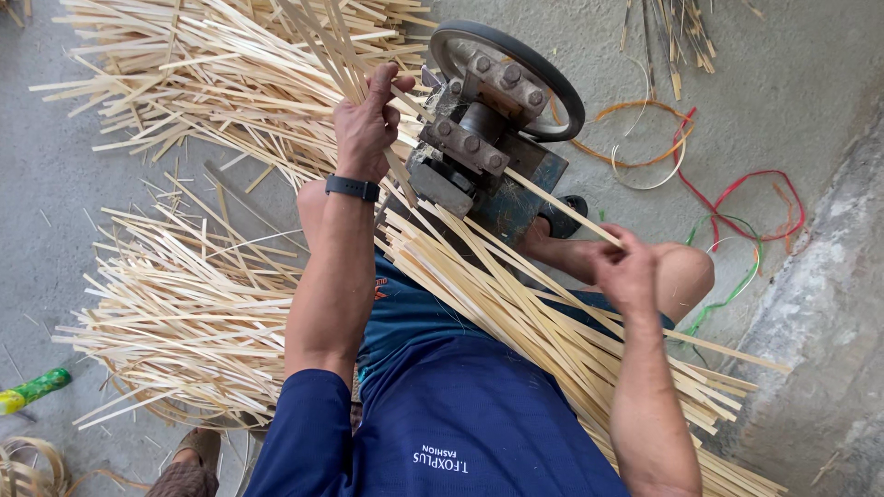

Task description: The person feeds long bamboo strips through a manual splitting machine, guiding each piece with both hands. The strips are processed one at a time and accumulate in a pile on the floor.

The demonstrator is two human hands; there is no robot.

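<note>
While your left hand [366,124] grips several bamboo strips [318,37] and your right hand [624,267] pinches one strip [562,207] at the splitting machine [488,138], a big pile [552,340] on your lap remains.

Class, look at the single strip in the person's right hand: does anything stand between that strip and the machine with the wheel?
Nothing visible does. The right hand holds the single strip, which runs straight to the machine and already meets its body below the wheel. The bundle of strips lies beneath it, not across it. The left hand grips other strips to the side.
</note>
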